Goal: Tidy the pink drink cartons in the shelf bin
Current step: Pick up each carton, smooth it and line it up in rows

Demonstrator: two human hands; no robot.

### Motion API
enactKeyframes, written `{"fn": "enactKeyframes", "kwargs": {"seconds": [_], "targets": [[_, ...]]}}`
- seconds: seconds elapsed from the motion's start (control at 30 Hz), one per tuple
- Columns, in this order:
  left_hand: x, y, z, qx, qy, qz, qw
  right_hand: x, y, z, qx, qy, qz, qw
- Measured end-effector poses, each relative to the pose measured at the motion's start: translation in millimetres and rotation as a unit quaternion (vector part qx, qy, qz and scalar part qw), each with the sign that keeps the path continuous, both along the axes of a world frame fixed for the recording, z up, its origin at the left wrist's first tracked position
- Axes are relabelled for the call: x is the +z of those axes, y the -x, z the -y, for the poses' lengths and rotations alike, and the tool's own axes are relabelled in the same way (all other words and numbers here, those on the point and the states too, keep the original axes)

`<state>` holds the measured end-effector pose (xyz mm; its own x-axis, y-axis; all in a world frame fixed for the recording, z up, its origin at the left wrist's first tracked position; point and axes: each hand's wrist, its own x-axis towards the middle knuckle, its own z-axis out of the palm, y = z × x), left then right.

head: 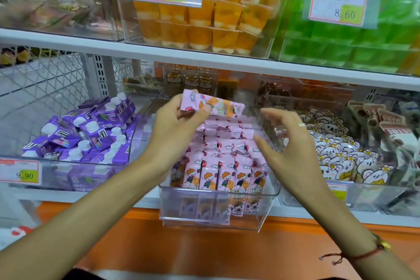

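Note:
A clear plastic shelf bin (pixel 218 193) holds rows of pink drink cartons (pixel 225 161) printed with a cartoon child; the front row stands upright. My left hand (pixel 179 125) holds one pink carton (pixel 213 104) lying sideways above the back of the bin, pinched between thumb and fingers. My right hand (pixel 286 143) hovers over the bin's right side with fingers spread and relaxed, holding nothing; a fingertip is close to the cartons near the right wall.
A bin of purple capped cartons (pixel 91 134) stands to the left, a bin of white cartoon packets (pixel 336 157) to the right. The shelf above carries orange jelly cups (pixel 204 18) and green packs (pixel 354 36). An orange ledge (pixel 204 248) runs below.

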<state>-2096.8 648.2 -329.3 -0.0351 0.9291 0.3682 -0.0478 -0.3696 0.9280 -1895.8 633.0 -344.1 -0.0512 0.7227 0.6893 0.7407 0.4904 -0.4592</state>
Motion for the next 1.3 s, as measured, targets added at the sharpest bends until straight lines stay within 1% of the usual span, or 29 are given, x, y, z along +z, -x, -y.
{"fn": "enactKeyframes", "kwargs": {"seconds": [0.03, 0.1, 0.13, 0.2, 0.27, 0.33, 0.47, 0.53, 0.67, 0.73, 0.8, 0.83, 0.93, 0.97, 1.03, 1.1, 1.17, 1.23, 1.27, 1.3], "targets": [[2, 1, -7, 0.007, -0.006, -0.005, 1.000, -3, -4, -2, -0.024, 0.036, 0.009, 0.999], [1, -3, -20, 0.015, -0.021, -0.053, 0.998, -11, -10, -5, -0.056, 0.116, 0.034, 0.991], [-2, -8, -26, 0.017, -0.033, -0.084, 0.996, -15, -13, -5, -0.060, 0.147, 0.037, 0.987], [-9, -18, -36, 0.016, -0.061, -0.137, 0.989, -19, -15, -5, -0.045, 0.178, 0.012, 0.983], [-19, -25, -45, 0.009, -0.081, -0.191, 0.978, -21, -16, -4, -0.033, 0.179, -0.005, 0.983], [-24, -27, -52, 0.007, -0.094, -0.253, 0.963, -23, -19, -4, -0.035, 0.173, -0.003, 0.984], [-10, -21, -59, -0.010, -0.117, -0.336, 0.935, -25, -25, -1, -0.019, 0.170, -0.019, 0.985], [8, -19, -63, -0.035, -0.109, -0.378, 0.919, -26, -28, -1, -0.010, 0.170, -0.040, 0.985], [39, -25, -74, -0.131, -0.076, -0.466, 0.872, -27, -33, -2, -0.016, 0.163, -0.049, 0.985], [43, -35, -80, -0.137, -0.069, -0.492, 0.857, -27, -35, 0, -0.014, 0.161, -0.055, 0.985], [37, -45, -86, -0.113, -0.071, -0.530, 0.837, -27, -36, 1, -0.009, 0.158, -0.060, 0.986], [32, -49, -88, -0.093, -0.073, -0.543, 0.831, -27, -36, 1, -0.006, 0.156, -0.060, 0.986], [11, -52, -92, -0.045, -0.087, -0.542, 0.835, -28, -37, 1, -0.002, 0.152, -0.052, 0.987], [4, -49, -93, -0.038, -0.094, -0.550, 0.829, -28, -37, 1, -0.003, 0.151, -0.048, 0.987], [-8, -43, -96, -0.053, -0.100, -0.592, 0.798, -27, -37, 2, -0.006, 0.148, -0.035, 0.988], [-15, -39, -97, -0.098, -0.084, -0.631, 0.765, -26, -37, 4, -0.008, 0.147, -0.010, 0.989], [-16, -38, -96, -0.119, -0.068, -0.654, 0.744, -25, -35, 7, -0.005, 0.151, 0.022, 0.988], [-14, -39, -92, -0.114, -0.059, -0.656, 0.743, -23, -33, 9, -0.017, 0.150, 0.063, 0.987], [-14, -39, -87, -0.099, -0.068, -0.648, 0.752, -21, -33, 9, -0.033, 0.139, 0.088, 0.986], [-15, -38, -82, -0.074, -0.082, -0.626, 0.772, -19, -33, 7, -0.052, 0.120, 0.113, 0.985]]}}
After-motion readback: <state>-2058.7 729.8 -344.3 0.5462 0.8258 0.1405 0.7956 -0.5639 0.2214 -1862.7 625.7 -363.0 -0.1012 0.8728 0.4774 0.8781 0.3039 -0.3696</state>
